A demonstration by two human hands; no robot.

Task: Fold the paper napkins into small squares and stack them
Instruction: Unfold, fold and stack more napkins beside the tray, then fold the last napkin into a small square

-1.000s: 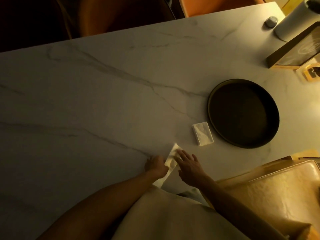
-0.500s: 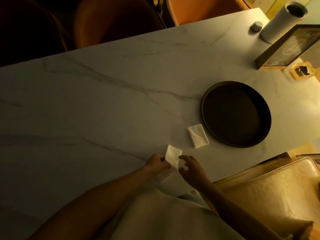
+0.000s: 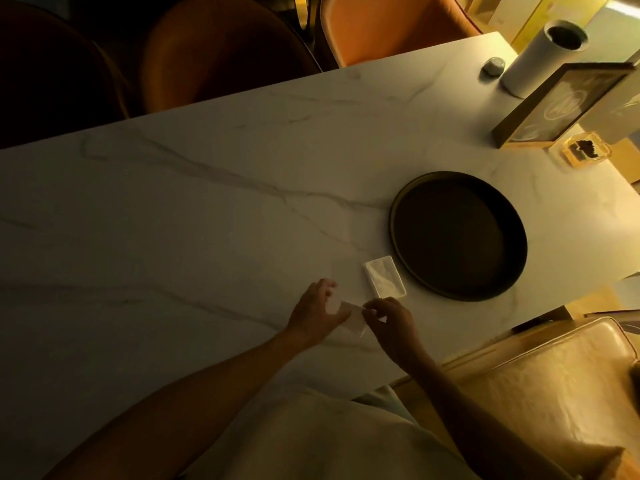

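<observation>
A white paper napkin (image 3: 353, 317) is held between both hands just above the marble table (image 3: 194, 216), near its front edge. My left hand (image 3: 315, 311) grips its left side and my right hand (image 3: 391, 320) pinches its upper right edge; the napkin looks partly folded and much of it is hidden by the fingers. A small stack of folded napkins (image 3: 385, 277) lies on the table just beyond my right hand, next to the dark round tray.
A dark round tray (image 3: 398, 216) sits right of the stack. At the far right corner stand a paper roll (image 3: 540, 57), a small grey object (image 3: 492, 66), a framed sign (image 3: 561, 105) and an ashtray (image 3: 585, 152). Chairs line the far side; a tan chair (image 3: 554, 382) is at my right.
The napkin went from lying pressed on the table to being lifted between both hands and folded over. The view has also shifted slightly.
</observation>
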